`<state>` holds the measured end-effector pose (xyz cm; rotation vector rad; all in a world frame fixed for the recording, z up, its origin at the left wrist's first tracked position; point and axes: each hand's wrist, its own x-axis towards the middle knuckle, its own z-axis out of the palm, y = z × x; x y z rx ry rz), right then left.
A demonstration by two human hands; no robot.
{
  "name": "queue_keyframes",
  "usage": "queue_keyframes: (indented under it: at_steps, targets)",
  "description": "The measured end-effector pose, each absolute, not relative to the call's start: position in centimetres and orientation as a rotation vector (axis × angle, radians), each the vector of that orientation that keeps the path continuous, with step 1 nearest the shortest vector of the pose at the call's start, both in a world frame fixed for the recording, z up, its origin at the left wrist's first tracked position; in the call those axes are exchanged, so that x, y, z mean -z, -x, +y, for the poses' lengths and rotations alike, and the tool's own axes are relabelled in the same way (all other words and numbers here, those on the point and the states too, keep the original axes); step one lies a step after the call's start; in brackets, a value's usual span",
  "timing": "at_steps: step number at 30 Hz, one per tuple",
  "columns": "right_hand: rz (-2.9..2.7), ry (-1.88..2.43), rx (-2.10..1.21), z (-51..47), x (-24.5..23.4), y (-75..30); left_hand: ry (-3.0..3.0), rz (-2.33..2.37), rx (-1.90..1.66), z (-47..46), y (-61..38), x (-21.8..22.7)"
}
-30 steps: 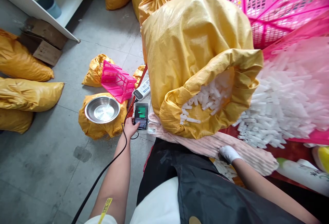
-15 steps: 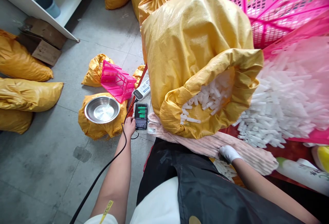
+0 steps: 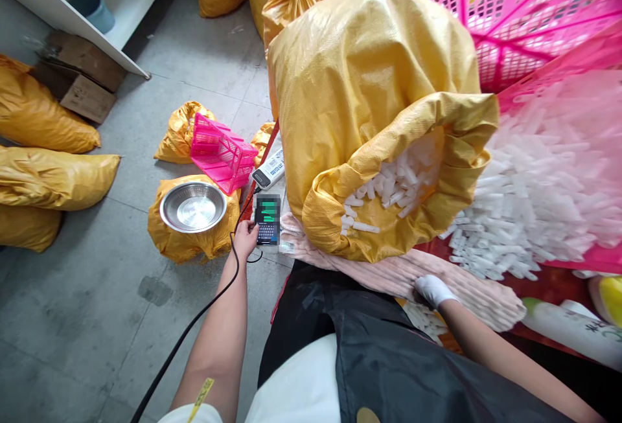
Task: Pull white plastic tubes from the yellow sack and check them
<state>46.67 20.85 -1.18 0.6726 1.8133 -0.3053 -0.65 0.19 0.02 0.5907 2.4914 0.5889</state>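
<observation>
My left hand (image 3: 247, 236) is closed at the left edge of a phone (image 3: 267, 221), its thumb over the lit on-screen keyboard. The fingers under the phone are hidden. A black cable runs along my left forearm to a white power bank (image 3: 268, 170) just above the phone. In a white glove, my right hand (image 3: 435, 290) rests curled at the lower edge of a pink ribbed towel (image 3: 389, 271); whether anything is in its fingers does not show. Above the towel lies a large yellow woven sack (image 3: 369, 80), its rolled mouth showing white plastic tubes (image 3: 405, 180).
A heap of white tubes (image 3: 529, 203) spreads at the right, below a pink basket (image 3: 505, 28). Left of the phone, a metal bowl (image 3: 193, 208) sits on a yellow sack, near a small pink basket (image 3: 221, 151). More yellow sacks (image 3: 58, 180) lie on the floor.
My left thumb has shifted slightly right, further over the phone's keyboard. My right hand, the sack and the tubes have not moved.
</observation>
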Motion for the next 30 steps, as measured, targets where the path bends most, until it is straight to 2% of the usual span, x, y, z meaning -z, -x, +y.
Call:
queue_keyframes:
  at_steps: [20,30]
  targets:
    - [1.828,-0.774,0.318,20.59,0.28,-46.34,-0.653,2.495,-0.554,0.16,0.3,0.1]
    - [1.839,-0.937,0.465,21.13,0.18,-46.1,-0.649,2.507,-0.541,0.14,0.32,0.17]
